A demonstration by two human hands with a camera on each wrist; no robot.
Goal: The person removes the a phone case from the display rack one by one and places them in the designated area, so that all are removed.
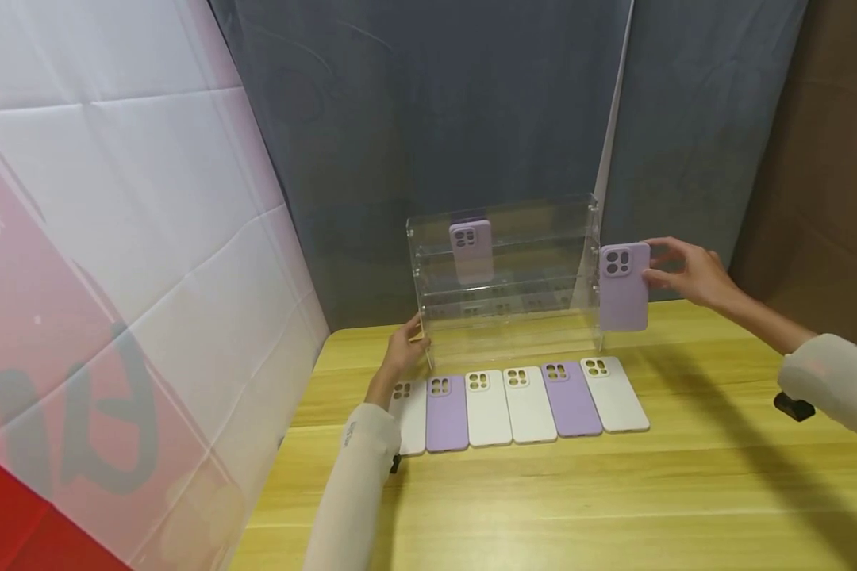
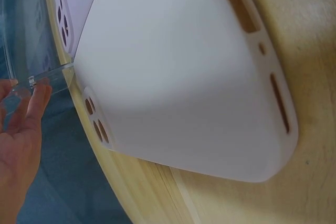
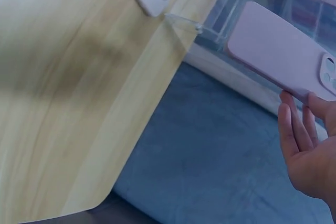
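Note:
My right hand (image 1: 696, 274) pinches a lilac phone case (image 1: 624, 297) by its side edge, upright beside the right end of a clear acrylic display rack (image 1: 510, 345). In the right wrist view, thumb and fingers of the right hand (image 3: 312, 153) meet at the edge of the lilac case (image 3: 278, 51). At the rack's left end, my left hand (image 1: 402, 349) grips the side panel; the left wrist view shows its fingers (image 2: 37, 100) on the clear edge. Another lilac phone case (image 1: 474, 266) stands on an upper tier of the rack.
A row of white and lilac phone cases lies before the rack on the wooden table (image 1: 543, 507), among them a white case (image 1: 617, 400) at the right end and a lilac case (image 1: 446, 420) near the left. A grey curtain (image 1: 400, 103) hangs behind; a white printed sheet (image 1: 150, 198) hangs at left.

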